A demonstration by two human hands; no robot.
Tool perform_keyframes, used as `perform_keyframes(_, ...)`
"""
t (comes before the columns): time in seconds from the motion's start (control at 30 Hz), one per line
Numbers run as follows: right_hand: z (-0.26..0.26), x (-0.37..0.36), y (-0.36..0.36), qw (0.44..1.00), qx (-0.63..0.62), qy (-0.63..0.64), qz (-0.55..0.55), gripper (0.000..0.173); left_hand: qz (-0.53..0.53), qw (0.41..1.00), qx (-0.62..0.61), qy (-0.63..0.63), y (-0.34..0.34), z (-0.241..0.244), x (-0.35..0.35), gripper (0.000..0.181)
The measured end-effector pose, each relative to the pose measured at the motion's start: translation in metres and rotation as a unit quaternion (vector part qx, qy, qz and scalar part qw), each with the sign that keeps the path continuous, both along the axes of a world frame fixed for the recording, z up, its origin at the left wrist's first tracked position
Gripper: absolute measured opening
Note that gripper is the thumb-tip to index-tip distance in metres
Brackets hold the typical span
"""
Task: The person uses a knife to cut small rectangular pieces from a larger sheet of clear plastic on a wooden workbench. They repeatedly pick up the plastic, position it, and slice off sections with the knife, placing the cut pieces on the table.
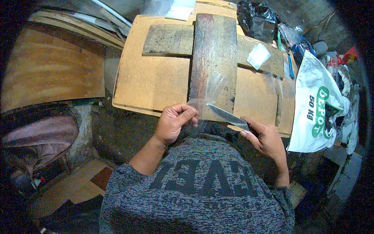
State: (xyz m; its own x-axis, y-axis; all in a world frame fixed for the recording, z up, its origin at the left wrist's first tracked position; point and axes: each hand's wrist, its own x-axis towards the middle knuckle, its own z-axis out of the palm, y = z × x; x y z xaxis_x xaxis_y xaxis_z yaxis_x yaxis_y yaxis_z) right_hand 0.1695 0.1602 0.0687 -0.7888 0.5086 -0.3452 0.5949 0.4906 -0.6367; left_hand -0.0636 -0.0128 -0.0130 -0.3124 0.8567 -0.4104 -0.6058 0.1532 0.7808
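Note:
Between thumb and fingers, my left hand [178, 120] pinches a clear plastic film [201, 124] at the table's near edge. My right hand [263, 136] grips a knife [226, 115], its blade pointing up and left toward the film. Under the blade's tip lies the near end of a long worn wooden board [214, 55]. A piece of translucent plastic [216, 84] rests on this board. Farther back, a stack of small whitish plastic pieces [258, 56] sits on a crosswise plank [244, 48].
The tan tabletop [152, 82] bears the boards. At its right lie a blue-handled tool [290, 66], a black plastic bag [257, 22] and a white woven sack [309, 117]. White sheets [180, 8] lie at the far edge. A plywood panel [58, 64] stands to the left.

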Motion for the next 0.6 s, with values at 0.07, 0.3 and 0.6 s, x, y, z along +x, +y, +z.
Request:
perform_keyframes(0.07, -0.004, -0.002, 0.001, 1.000, 0.010, -0.007, 0.014, 0.040, -0.040, 0.996, -0.009, 0.076, 0.000, 0.004, 0.000, 0.011)
perform_keyframes(0.3, -0.024, -0.020, -0.008, 0.997, 0.062, 0.009, 0.035, 0.044, -0.154, 0.965, -0.044, 0.210, 0.004, 0.016, 0.012, 0.011)
perform_keyframes(0.6, -0.036, -0.040, -0.012, 0.991, 0.103, 0.054, 0.070, 0.044, -0.120, 0.988, -0.052, 0.082, 0.004, 0.002, 0.022, 0.015)
